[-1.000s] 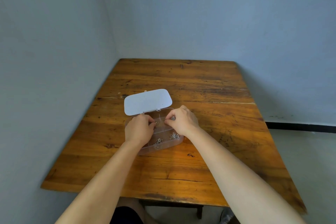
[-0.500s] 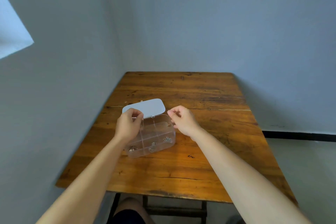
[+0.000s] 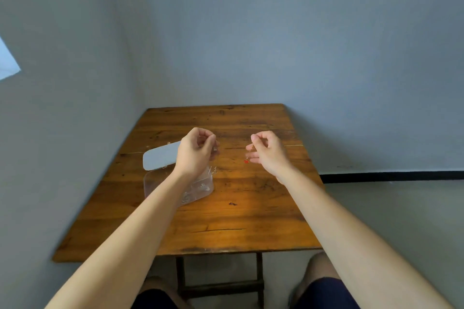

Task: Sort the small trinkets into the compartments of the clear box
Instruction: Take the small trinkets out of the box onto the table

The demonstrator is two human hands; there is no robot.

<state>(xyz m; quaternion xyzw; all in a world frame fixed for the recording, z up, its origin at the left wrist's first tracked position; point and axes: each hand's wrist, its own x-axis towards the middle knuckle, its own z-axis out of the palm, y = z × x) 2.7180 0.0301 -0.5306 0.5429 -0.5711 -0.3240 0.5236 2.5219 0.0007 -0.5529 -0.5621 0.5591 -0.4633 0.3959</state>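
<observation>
Clear box (image 3: 200, 189) on table (image 3: 251, 221) (left side), lid (image 3: 160, 158) behind.

Right hand (image 3: 267, 152) pinches red trinket (image 3: 246, 161) above table (image 3: 241, 213).

No text, label or number readable — none.

Light: soft, even daylight, moderately dim.
Source: a bright pale patch high to the left of the brown wooden table (image 3: 226, 221).
Glare: a warm sheen on the tabletop's near middle.
Shadows: faint, diffuse.
Blur: slight softness on the clear plastic box (image 3: 200, 189).
Distortion: wide-angle stretching at the edges.
</observation>
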